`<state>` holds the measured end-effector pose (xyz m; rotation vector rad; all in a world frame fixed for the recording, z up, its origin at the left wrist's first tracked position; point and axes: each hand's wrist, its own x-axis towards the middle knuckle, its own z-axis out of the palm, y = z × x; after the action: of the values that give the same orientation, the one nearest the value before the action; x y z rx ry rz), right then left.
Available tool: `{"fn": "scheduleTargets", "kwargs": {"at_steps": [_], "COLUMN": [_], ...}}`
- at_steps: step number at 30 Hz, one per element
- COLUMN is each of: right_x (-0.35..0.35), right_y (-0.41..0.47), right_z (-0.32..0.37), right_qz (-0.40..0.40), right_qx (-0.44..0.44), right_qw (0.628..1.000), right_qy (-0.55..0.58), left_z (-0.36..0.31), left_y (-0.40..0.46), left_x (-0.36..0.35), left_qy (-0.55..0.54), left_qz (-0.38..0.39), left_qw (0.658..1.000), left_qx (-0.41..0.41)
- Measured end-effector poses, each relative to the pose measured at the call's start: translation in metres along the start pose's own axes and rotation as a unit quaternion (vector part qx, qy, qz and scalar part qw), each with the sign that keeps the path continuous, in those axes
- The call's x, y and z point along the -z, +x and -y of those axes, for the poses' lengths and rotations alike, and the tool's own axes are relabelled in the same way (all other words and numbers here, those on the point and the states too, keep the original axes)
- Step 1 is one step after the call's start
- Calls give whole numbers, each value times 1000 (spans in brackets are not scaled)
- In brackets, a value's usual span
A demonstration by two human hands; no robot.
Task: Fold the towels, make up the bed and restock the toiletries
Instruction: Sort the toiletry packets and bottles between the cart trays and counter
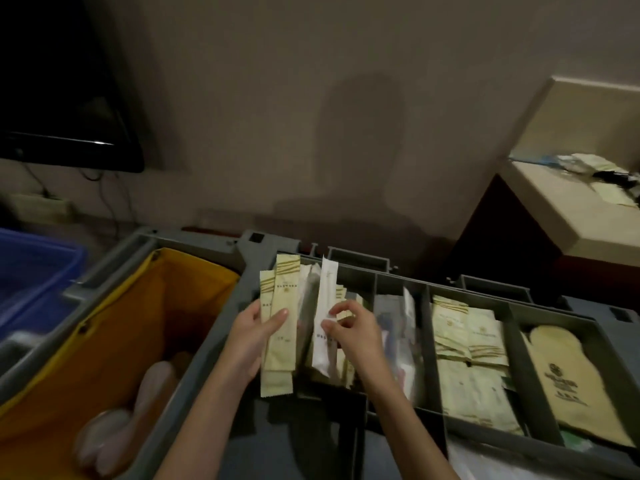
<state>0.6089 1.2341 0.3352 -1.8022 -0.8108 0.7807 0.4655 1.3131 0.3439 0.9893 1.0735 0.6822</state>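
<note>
Hands sorting toiletry packets at the cart tray

At frame centre, the left hand is gripping cream sachets while right hand fingers are pinching a white packet over the grey tray.

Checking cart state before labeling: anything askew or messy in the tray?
Nothing damaged or spilled. The packets in the tray lie loosely overlapped, not squared. Left hand holds cream sachets; right hand pinches a white sachet.

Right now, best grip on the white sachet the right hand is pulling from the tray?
Pinch the white sachet at its free upper half, from above, across its flat faces. It stands upright above the cream packets; its lower end is wedged among others. The right hand already pinches mid-length.
</note>
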Motion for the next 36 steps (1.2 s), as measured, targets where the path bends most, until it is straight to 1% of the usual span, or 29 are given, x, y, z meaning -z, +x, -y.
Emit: {"fn": "scheduleTargets", "kwargs": {"at_steps": [5,9,10,12,13,15,17,19,21,22,24,25,26,28,30,31,32,33,36], "right_x": [-55,-78,-78,-74,-69,-58,-43,-24,-4,5,23,29,34,36,32,29,26,23,12], "right_y": [16,27,28,29,28,24,22,23,25,26,26,26,25,25,25,26,27,27,25], "right_z": [13,16,16,18,19,23,24,21,13,7,-4,-10,-16,-26,-33,-35,-38,-40,-44], "right_qz": [4,48,45,14,2,8,3,-28,-76,-100,-136,-146,-151,-151,-148,-149,-152,-157,-186], "right_qx": [14,10,16,30,32,32,29,25,9,-6,-36,-44,-51,-64,-74,-77,-73,-66,-33], "right_qw": [999,997,997,999,999,998,997,997,995,994,990,988,987,986,985,983,980,975,956], "right_qy": [-36,-56,-58,-42,-18,46,74,71,59,48,28,22,16,0,-41,-72,-107,-141,-223], "left_z": [-13,-19,-20,-22,-22,-20,-18,-14,-8,-6,0,3,6,12,18,22,24,27,39], "left_y": [4,8,10,14,17,22,26,31,34,36,39,41,43,45,44,43,43,43,44], "left_x": [37,49,50,48,44,32,10,-14,-36,-45,-56,-60,-62,-66,-71,-73,-75,-75,-74], "left_qy": [7,36,37,28,25,34,56,86,102,97,76,81,113,210,305,344,367,376,379], "left_qz": [-16,-28,-28,-23,-15,6,41,89,141,157,166,158,141,84,26,3,-13,-21,-8], "left_qw": [1000,998,998,998,999,999,997,992,985,983,982,983,984,970,937,919,906,901,892], "left_qx": [-21,-44,-46,-41,-38,-35,-24,-14,2,17,41,33,3,-84,-166,-194,-210,-217,-247]}}
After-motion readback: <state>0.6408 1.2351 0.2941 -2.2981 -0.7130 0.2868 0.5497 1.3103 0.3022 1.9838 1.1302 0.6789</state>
